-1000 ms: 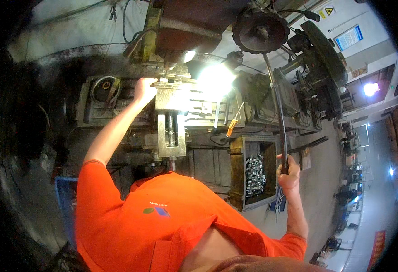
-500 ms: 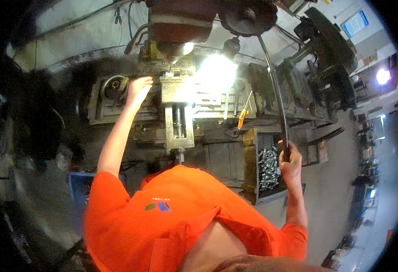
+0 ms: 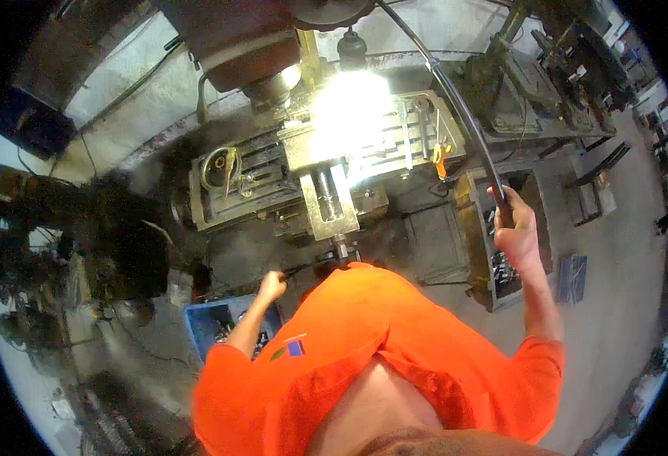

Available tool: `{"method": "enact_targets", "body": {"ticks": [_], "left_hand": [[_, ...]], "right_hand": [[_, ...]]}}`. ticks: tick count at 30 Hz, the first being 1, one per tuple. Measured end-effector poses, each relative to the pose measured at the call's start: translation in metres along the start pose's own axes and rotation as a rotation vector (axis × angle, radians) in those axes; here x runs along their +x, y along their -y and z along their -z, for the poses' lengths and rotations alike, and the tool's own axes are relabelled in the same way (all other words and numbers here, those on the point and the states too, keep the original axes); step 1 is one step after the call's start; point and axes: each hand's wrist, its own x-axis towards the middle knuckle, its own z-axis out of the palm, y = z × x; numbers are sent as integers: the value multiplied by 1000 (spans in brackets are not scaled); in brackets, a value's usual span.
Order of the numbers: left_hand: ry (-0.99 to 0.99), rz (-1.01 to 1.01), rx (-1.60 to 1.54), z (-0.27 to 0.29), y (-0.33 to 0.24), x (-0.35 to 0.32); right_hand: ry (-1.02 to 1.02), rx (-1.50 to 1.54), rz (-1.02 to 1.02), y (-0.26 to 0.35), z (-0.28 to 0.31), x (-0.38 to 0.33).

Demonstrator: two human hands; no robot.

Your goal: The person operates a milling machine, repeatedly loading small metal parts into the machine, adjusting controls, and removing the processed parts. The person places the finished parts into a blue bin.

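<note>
My right hand (image 3: 518,228) grips the lower end of a long black lever (image 3: 467,118), which runs up to the machine head. My left hand (image 3: 272,286) is low, in front of the machine table and over a blue bin. Its fingers are closed at the end of a dark bar handle (image 3: 301,268), which reaches toward the screw end of the vise; the grip is small and partly blurred. The machine vise (image 3: 329,199) stands on the slotted table (image 3: 254,182). Lamp glare hides its jaws and whatever is between them.
Left on the table lies a coiled ring (image 3: 218,169). An orange-handled tool (image 3: 441,161) and a wrench (image 3: 423,129) lie on the right. The blue bin (image 3: 197,323) holds metal parts. An open cabinet (image 3: 480,243) with metal parts stands below right. A bright lamp (image 3: 353,99) hangs above the vise.
My left hand has come down from the table's left side to the dark bar handle near my waist. My right hand still holds the lever. The view has shifted and tilted.
</note>
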Motion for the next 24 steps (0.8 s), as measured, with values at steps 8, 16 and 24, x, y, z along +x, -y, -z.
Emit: {"method": "enact_targets", "body": {"ticks": [8, 16, 24], "left_hand": [[133, 167, -239, -49, 21, -36], [167, 218, -294, -31, -25, -45], [139, 259, -313, -19, -41, -43]], "right_hand": [[25, 10, 21, -5, -1, 4], [90, 162, 24, -17, -4, 7], [73, 175, 63, -27, -10, 11]]}}
